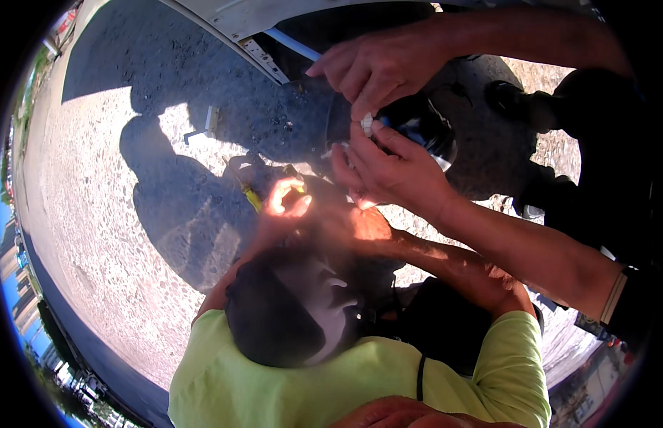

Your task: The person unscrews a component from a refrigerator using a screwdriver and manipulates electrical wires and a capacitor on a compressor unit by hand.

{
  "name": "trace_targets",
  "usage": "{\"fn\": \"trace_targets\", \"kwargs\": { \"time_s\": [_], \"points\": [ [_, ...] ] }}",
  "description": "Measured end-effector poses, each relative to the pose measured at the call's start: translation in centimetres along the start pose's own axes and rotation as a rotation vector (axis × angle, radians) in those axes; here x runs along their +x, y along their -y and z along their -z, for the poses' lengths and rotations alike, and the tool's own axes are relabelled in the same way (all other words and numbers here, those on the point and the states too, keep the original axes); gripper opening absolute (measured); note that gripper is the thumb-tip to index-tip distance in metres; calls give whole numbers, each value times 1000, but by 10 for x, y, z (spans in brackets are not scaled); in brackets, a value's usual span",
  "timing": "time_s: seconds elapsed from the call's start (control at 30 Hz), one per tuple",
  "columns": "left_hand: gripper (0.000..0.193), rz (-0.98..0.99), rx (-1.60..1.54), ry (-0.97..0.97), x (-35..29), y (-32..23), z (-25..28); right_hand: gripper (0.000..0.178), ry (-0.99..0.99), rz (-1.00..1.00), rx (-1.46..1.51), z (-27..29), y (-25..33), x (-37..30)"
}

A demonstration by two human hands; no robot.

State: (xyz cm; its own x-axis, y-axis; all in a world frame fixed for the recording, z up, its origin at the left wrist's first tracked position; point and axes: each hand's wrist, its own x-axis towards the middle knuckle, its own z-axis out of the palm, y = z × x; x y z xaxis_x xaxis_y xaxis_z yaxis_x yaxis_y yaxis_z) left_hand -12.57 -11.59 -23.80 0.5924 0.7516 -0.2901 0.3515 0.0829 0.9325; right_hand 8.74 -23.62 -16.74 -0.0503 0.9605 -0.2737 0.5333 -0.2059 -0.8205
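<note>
At the lower edge, bare skin that looks like my own hands shows just behind a crouching person's green shirt. It is cut off by the picture's edge; I cannot tell left from right, or how the fingers lie. Ahead, two hands of another person reach in from the right and pinch a small white piece, perhaps a connector. The crouching person, in a dark cap, has one sunlit hand curled near a yellow-handled tool. The other hand is partly hidden below the co-worker's hands.
A pale metal panel overhangs the far side, with a white tube beneath it. A shiny black rounded thing sits beside the co-worker's hands. On the ground lies a small angled bracket. The co-worker's dark shoes stand at right.
</note>
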Motion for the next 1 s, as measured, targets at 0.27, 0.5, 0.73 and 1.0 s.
{"fn": "trace_targets", "kwargs": {
  "time_s": [0.27,0.5,0.73,1.0],
  "points": [
    [34,106,-315,-20,-1,-15,-10,26,-78,480,-1658,105,20,27],
    [42,-533,692,-1,15,-64,23,19,-103,497,-2124,105,28,36],
    [32,-354,679,361,25,-65,47,27,-148,453,-1838,97,28,33],
    [31,-12,493,127,8,-5,79,35,-189,616,-1622,76,28,33]
  ]
}}
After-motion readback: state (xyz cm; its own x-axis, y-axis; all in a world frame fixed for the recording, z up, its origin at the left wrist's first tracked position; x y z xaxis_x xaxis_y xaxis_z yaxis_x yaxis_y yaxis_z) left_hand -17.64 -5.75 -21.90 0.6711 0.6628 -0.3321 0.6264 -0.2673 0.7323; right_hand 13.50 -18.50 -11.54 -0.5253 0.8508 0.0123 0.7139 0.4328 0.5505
